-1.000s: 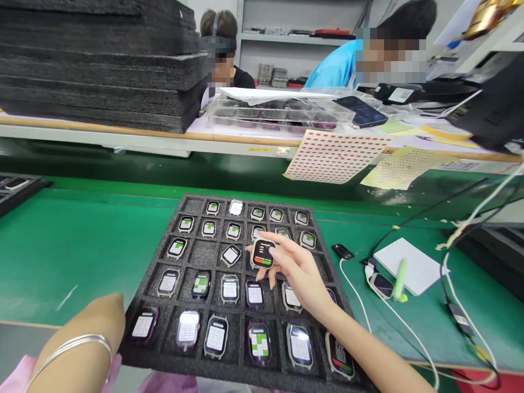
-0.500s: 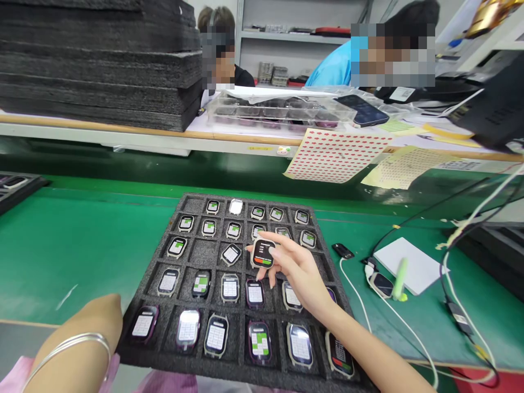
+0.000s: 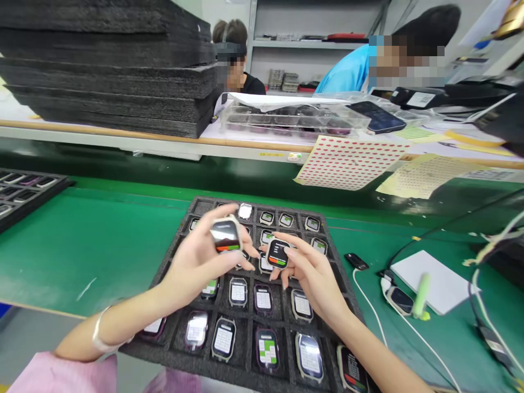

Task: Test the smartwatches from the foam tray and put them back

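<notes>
A black foam tray (image 3: 172,267) with rows of pockets lies on the green belt in front of me, and most pockets hold a smartwatch body with a lit screen (image 3: 268,349). My left hand (image 3: 196,262) is raised over the tray's upper left and grips a beige watch body (image 3: 225,236) showing a red and green bar. My right hand (image 3: 305,270) hovers over the tray's middle and pinches a second watch body (image 3: 278,254) with a dark screen and a red and green bar.
A stack of black foam sheets (image 3: 114,65) and a clear plastic tray (image 3: 286,117) sit on the far bench, with two people behind it. Red-dot sticker sheets (image 3: 347,161) hang over its edge. Cables, a white pad (image 3: 434,273) and a green pen (image 3: 421,295) lie to the right. Another tray (image 3: 24,188) is at the left.
My left hand rose from the tray's near-left corner to over the tray and now holds a watch body. The right hand keeps its watch. The camera view shifted slightly leftward.
</notes>
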`<state>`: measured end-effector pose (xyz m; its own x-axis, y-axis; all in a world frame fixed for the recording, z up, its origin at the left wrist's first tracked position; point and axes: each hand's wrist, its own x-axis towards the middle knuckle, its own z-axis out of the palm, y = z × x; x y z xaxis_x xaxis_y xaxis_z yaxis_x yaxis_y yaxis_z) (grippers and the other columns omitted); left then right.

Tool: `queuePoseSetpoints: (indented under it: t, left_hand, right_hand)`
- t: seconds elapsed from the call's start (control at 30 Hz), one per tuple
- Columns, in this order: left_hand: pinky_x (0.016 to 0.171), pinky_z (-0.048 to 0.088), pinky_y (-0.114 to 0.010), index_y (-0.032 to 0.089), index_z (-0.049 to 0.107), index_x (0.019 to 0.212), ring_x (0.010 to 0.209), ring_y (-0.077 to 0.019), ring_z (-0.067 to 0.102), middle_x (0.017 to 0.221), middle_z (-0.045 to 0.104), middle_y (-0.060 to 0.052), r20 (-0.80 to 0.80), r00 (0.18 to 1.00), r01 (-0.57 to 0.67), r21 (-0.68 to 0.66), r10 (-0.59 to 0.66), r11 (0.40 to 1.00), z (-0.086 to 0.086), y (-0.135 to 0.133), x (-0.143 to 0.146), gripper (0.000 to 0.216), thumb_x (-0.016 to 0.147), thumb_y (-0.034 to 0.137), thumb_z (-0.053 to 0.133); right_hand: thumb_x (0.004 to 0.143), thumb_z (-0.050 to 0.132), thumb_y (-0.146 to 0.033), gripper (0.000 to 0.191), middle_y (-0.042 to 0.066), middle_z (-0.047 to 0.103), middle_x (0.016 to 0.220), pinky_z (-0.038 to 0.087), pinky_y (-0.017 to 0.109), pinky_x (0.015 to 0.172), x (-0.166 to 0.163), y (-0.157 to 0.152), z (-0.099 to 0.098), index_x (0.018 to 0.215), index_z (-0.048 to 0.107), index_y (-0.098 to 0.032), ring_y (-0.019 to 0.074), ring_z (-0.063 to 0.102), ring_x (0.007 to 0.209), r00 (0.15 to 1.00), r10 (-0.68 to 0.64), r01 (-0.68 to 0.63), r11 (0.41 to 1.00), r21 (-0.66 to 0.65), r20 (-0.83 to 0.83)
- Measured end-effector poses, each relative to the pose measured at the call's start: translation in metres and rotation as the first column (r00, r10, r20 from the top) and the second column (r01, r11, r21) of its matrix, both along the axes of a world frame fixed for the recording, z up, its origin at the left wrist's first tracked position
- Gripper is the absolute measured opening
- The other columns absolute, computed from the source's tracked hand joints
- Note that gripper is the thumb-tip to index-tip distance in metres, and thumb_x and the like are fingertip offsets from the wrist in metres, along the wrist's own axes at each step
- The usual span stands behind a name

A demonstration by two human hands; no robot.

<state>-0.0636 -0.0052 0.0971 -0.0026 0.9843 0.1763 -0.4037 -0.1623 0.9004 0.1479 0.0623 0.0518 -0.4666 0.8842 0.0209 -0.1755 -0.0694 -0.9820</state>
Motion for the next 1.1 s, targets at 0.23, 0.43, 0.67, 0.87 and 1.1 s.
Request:
queuePoseSetpoints:
  t: [0.23,0.43,0.67,0.87,1.1]
  left_hand:
    - [0.074,0.056,-0.029,0.02,0.04,0.13,0.087,-0.018,0.063,0.095,0.061,-0.005,0.003,0.987,0.161,-0.047,-0.161,0.986,-0.034,0.022,0.017,0.056,0.08,0.013,0.066]
    - [0.08,0.056,-0.035,0.02,0.041,0.13,0.095,-0.0208,0.062,0.102,0.061,-0.007,0.058,0.979,0.196,-0.036,-0.194,0.98,-0.039,0.022,0.012,0.054,0.081,0.013,0.062]
    - [0.069,0.058,-0.032,0.019,0.045,0.128,0.083,-0.0204,0.065,0.092,0.064,-0.007,0.049,0.983,0.182,-0.075,-0.178,0.98,-0.038,0.022,0.012,0.042,0.088,0.026,0.058]
    - [0.077,0.057,-0.037,0.019,0.043,0.13,0.09,-0.0223,0.064,0.1,0.062,-0.009,0.066,0.982,0.178,-0.027,-0.176,0.984,-0.04,0.021,0.012,0.056,0.08,0.02,0.067]
    - [0.071,0.057,-0.033,0.02,0.037,0.135,0.085,-0.0202,0.065,0.095,0.062,-0.007,0.02,0.987,0.161,-0.047,-0.161,0.986,-0.042,0.02,0.013,0.063,0.08,0.016,0.067]
  right_hand:
    - [0.09,0.057,-0.029,0.03,0.007,0.069,0.086,0.046,0.024,0.041,0.001,0.001,0.0,0.118,0.059,-0.019,0.0189,0.067,0.057,0.999,-0.008,0.008,1.0,-0.002,0.034]
    - [0.09,0.057,-0.032,0.032,0.009,0.069,0.09,0.046,0.026,0.041,0.001,0.001,0.001,0.119,0.058,-0.018,0.0209,0.067,0.058,0.999,-0.021,0.022,1.0,-0.015,0.049]
    - [0.087,0.059,-0.033,0.033,0.008,0.069,0.083,0.045,0.027,0.041,-0.001,-0.002,0.004,0.117,0.06,-0.018,0.0202,0.065,0.055,0.998,-0.021,0.023,0.999,-0.041,0.057]
    - [0.088,0.059,-0.033,0.034,0.007,0.068,0.077,0.045,0.026,0.041,0.0,-0.003,0.004,0.118,0.059,-0.019,0.0214,0.066,0.056,0.998,-0.015,0.017,0.999,-0.033,0.053]
    - [0.088,0.059,-0.033,0.033,0.006,0.068,0.076,0.045,0.026,0.041,0.0,-0.003,0.003,0.118,0.06,-0.019,0.0209,0.066,0.056,0.999,-0.011,0.013,0.999,-0.032,0.052]
